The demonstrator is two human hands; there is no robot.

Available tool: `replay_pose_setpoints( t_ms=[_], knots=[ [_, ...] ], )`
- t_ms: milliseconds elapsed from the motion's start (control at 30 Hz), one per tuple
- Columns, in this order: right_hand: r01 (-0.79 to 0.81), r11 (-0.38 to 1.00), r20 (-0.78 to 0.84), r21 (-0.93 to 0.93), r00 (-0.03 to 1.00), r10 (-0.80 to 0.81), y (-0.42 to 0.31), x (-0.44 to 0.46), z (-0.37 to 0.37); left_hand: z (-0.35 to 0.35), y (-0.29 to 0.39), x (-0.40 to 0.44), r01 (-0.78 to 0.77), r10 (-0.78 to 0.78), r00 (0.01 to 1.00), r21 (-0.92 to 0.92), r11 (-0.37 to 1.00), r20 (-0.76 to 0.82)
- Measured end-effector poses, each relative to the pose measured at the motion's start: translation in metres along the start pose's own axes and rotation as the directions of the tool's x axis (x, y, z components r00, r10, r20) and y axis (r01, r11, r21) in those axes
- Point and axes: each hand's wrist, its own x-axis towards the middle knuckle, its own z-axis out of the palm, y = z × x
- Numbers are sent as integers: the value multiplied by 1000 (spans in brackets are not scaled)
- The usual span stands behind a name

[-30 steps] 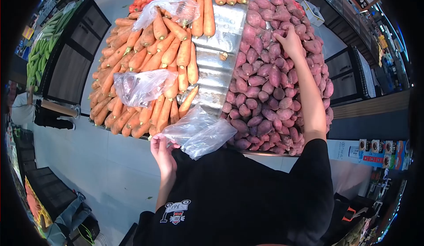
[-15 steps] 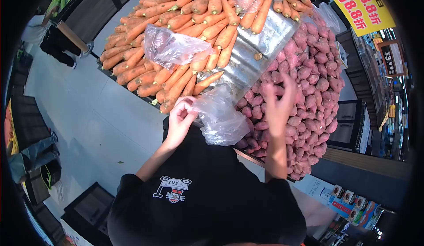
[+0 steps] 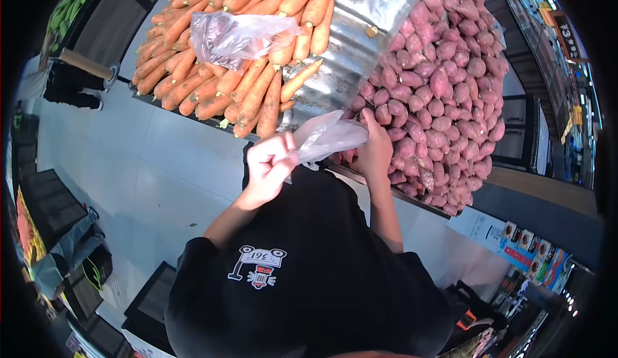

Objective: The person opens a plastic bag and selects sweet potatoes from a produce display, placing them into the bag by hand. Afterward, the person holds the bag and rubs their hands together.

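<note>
A clear plastic bag (image 3: 327, 138) is stretched between my two hands, just in front of my chest. My left hand (image 3: 270, 165) is closed on the bag's left end, fingers curled in. On the other side, my right hand (image 3: 373, 144) pinches the bag's right edge near the sweet potatoes. Beyond the bag lies a heap of carrots (image 3: 254, 100), with one carrot (image 3: 300, 80) apart on the metal tray (image 3: 347, 36). Purple-skinned sweet potatoes (image 3: 441, 100) are piled to the right. Whether the bag has anything in it is hard to see; it looks flat and thin.
Another crumpled plastic bag (image 3: 235, 39) rests on the carrots. Green vegetables (image 3: 74, 4) fill a stand at the upper left. A person in dark trousers (image 3: 74, 84) stands at left, another person's legs (image 3: 64, 255) lower down. Packaged goods (image 3: 537, 252) line the right.
My right hand has come down from above the sweet potatoes and taken hold of the bag's right side. The bag, loose and hanging before, is now drawn out sideways. The view has shifted.
</note>
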Motion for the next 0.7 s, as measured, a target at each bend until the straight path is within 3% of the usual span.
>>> replay_pose_setpoints(
  t_ms=[67, 133, 167, 267, 333, 400, 433, 467, 533, 600, 700],
  knots=[
    [110, 993, -52, -35, 992, -112, 12, -10, -14, -17, 11, 1, -97, 93, 990, 37, 995, 104],
    [215, 975, -105, -48, 970, -219, 4, -18, -32, -26, 36, 4, -67, 30, 992, 322, 944, 120],
    [211, 974, -98, -78, 971, -218, -9, -24, -42, -42, 31, 5, -104, 26, 987, 511, 853, 158],
    [225, 968, -91, -108, 968, -235, -24, -34, -45, -42, 52, 11, -92, 78, 995, 923, 374, 67],
    [286, 954, -93, -94, 951, -294, -29, -42, -40, -23, 73, 14, -360, 357, 881, 929, 81, 310],
    [357, 932, -83, -64, 929, -362, -46, -46, -37, 13, 75, -7, -481, 52, 877, 869, 113, 478],
    [399, 916, -90, -26, 912, -400, -53, -50, -33, 26, 69, -10, -591, -92, 796, 801, 95, 598],
    [447, 894, -99, 12, 891, -444, -60, -53, -29, 29, 51, -7, -642, -111, 749, 757, 126, 653],
    [526, 849, -126, 41, 846, -518, -65, -57, -27, 19, 27, 9, -648, -177, 743, 760, 49, 645],
    [580, 814, -166, 17, 805, -570, -62, -60, -27, -12, -13, -6, -461, -456, 791, 887, -6, 408],
    [586, 809, -80, -56, 805, -588, -43, -55, -42, -53, -20, -22, -352, -409, 853, 936, 9, 324]
  ],
)
